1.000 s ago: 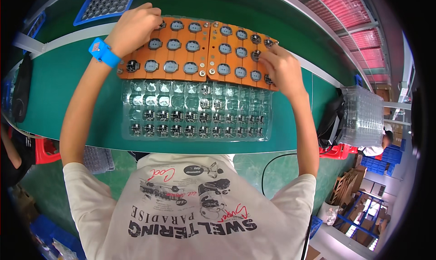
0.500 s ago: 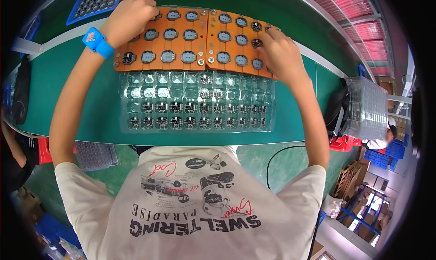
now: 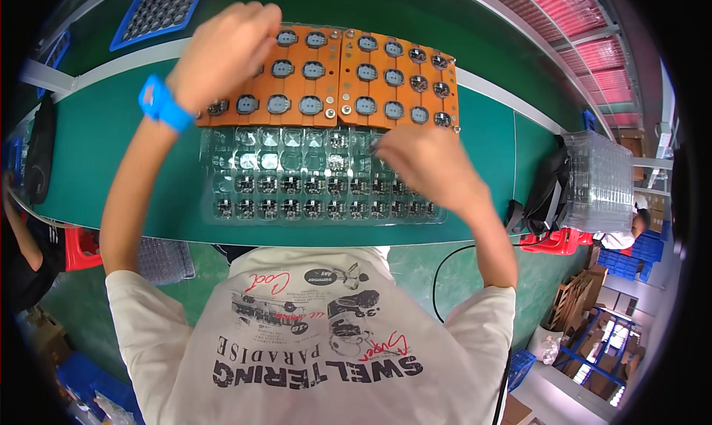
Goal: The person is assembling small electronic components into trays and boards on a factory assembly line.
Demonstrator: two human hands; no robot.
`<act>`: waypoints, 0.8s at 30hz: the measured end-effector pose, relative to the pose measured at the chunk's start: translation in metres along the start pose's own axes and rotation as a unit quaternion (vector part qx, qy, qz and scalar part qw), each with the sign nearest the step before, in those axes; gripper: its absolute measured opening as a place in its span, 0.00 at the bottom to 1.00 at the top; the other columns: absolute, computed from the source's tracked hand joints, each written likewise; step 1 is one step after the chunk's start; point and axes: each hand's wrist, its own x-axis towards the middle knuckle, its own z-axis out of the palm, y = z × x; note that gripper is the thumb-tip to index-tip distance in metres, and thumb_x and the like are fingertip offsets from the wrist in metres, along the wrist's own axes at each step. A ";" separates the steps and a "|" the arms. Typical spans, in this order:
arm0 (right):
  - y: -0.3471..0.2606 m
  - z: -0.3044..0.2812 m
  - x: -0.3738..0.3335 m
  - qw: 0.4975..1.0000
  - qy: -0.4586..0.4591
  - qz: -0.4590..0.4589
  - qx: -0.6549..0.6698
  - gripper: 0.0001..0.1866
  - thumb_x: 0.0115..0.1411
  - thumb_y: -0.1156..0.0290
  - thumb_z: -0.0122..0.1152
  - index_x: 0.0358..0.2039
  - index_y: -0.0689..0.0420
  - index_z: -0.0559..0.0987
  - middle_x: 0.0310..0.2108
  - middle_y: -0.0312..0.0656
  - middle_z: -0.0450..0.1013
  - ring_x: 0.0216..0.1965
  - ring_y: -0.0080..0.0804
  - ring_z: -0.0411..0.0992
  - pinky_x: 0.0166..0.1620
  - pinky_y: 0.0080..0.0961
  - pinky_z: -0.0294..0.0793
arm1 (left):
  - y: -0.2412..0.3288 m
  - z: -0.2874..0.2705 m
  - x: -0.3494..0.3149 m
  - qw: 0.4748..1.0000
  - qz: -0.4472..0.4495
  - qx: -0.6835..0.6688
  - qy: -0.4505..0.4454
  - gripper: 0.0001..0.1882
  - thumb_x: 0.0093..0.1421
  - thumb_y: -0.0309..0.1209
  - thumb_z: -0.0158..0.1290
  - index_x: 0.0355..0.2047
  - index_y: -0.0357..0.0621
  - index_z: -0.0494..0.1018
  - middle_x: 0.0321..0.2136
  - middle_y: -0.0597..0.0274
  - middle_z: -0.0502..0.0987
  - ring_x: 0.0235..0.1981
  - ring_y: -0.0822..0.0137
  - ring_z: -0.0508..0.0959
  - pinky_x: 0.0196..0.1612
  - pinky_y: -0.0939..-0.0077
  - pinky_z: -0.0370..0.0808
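Holding round grey parts, orange panel (image 3: 326,76) beneath hands.

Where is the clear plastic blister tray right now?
In the head view, the clear plastic blister tray lies mid-table on the green table, directly below the orange part panels, under the right hand.

Two hands are in view, the left hand (image 3: 222,54) and the right hand (image 3: 426,165). Two orange boards (image 3: 371,84) lie side by side, one clear plastic tray (image 3: 297,180) sits before them, one blue tray (image 3: 159,10) lies beyond, and one stack of clear trays (image 3: 597,180) stands at the right.
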 end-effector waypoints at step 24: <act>0.012 0.005 -0.007 0.991 0.108 0.034 -0.074 0.09 0.52 0.74 0.65 0.34 0.59 0.76 0.26 0.44 0.72 0.29 0.44 0.75 0.31 0.38 0.73 | 0.027 -0.014 -0.037 0.992 -0.008 -0.123 0.026 0.02 0.58 0.24 0.54 0.31 0.39 0.72 0.29 0.55 0.75 0.35 0.51 0.74 0.37 0.61 0.73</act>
